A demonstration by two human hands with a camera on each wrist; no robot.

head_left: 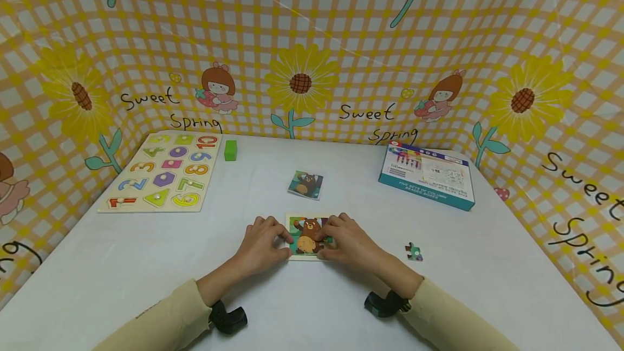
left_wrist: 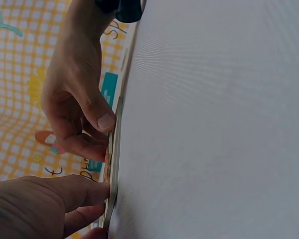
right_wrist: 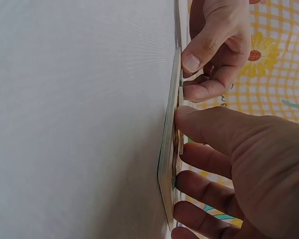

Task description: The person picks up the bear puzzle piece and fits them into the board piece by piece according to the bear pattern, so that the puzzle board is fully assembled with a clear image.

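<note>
In the head view, a small framed bear jigsaw puzzle (head_left: 306, 229) lies in front of me, its picture showing a brown bear with a tan belly. My left hand (head_left: 263, 245) grips the left side of its pale frame with curled fingers and thumb. Over the right side, my right hand (head_left: 348, 240) pinches a puzzle piece (right_wrist: 181, 119) between thumb and forefinger; the piece sits slightly raised on the board in the right wrist view. Its picture side is largely hidden by the fingers. A loose puzzle piece (head_left: 414, 252), green and brown, lies right of my right hand.
Behind the puzzle lies a bear picture card (head_left: 305, 184). At the left is a number-and-shape board (head_left: 161, 175), with a green block (head_left: 231, 150) beside its far corner. A boxed bead set (head_left: 426, 175) stands back right. Checked cloth walls (head_left: 312, 26) surround the white table (head_left: 161, 264).
</note>
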